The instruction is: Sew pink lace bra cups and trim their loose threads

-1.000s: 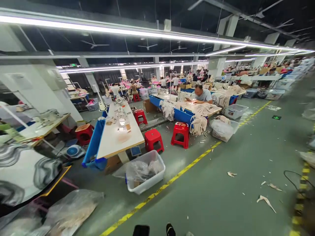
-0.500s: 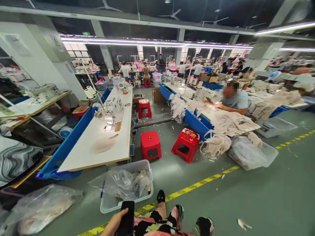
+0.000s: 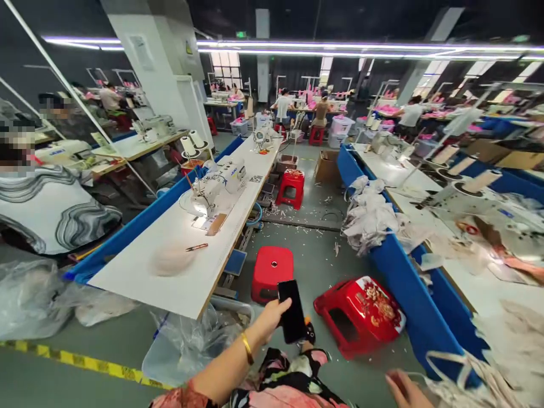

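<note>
My left hand (image 3: 268, 318) is raised in front of me and grips a black phone (image 3: 292, 311), with a gold bangle on the wrist. It hovers over the aisle floor, just in front of a plain red stool (image 3: 272, 272). My right hand (image 3: 403, 389) shows only at the bottom edge, blurred, fingers apart, holding nothing, close to a heap of beige fabric (image 3: 488, 374). A second red stool with a patterned top (image 3: 365, 311) stands between my two hands.
A long white sewing table (image 3: 178, 255) with a blue side trough and a sewing machine (image 3: 216, 184) runs on the left. Another blue-edged table (image 3: 403, 266) piled with fabric runs on the right. A clear bin with plastic bags (image 3: 187, 345) sits at my lower left. People work at the back.
My view has moved forward into the aisle between the two tables. My left hand with the phone has risen from the bottom edge. My right hand has come into view.
</note>
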{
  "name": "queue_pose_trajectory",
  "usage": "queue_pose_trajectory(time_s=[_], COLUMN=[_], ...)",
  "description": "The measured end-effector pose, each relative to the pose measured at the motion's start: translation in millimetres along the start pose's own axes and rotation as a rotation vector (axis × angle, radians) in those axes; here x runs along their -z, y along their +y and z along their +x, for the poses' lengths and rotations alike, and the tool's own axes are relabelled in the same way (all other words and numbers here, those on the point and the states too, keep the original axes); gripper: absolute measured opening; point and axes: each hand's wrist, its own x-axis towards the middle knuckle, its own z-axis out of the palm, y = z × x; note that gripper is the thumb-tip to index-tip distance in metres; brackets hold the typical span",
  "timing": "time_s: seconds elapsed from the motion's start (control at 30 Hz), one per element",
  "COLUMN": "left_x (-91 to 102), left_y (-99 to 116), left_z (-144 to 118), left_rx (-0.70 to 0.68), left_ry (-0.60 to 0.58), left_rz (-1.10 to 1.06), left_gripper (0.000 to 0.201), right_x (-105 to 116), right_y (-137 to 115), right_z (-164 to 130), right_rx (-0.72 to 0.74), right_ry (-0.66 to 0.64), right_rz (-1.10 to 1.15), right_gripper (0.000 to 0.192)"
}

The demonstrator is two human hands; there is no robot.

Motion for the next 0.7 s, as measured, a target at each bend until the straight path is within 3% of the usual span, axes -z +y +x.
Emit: queue_pose_trajectory(time_s=[0.07,0.13,0.2,0.27,0.37,0.47,0.6,0.7], left_x=[-41.4,-72.5,-89.5,-89.3,-56.1,2.0,76.2,114.6], left_y=[10.2,19.2,29.5,42.4,63.0,76.7,81.5,86.4], left_z=[31.2,54.6,72.5,87.0,105.6,124.1,153.2,182.4], left_rx=[-0.039,-0.082,-0.121,-0.154,-0.181,-0.171,-0.076,0.001], left_ry=[-0.043,-0.049,-0.020,0.037,0.183,0.416,0.671,0.759], left_rz=[-0.028,-0.070,-0.118,-0.161,-0.208,-0.222,-0.159,-0.063], left_gripper=[0.057,0.063,0.068,0.072,0.079,0.081,0.065,0.047], right_x=[10.2,5.5,-10.8,-33.0,-69.3,-106.8,-159.2,-198.4], right_y=[-42.9,-98.0,-151.6,-194.1,-237.5,-274.4,-334.0,-382.7], right_z=[65.0,122.6,169.5,207.9,259.6,310.7,376.4,426.6], right_rx=[0.008,0.094,0.151,0.138,0.044,0.015,-0.013,-0.013], right_ry=[-0.167,-0.429,-0.748,-0.913,-1.030,-1.044,-0.965,-0.841], right_rz=[0.132,0.282,0.368,0.444,0.477,0.455,0.454,0.506], right_gripper=[0.066,0.064,0.055,0.054,0.058,0.058,0.054,0.053])
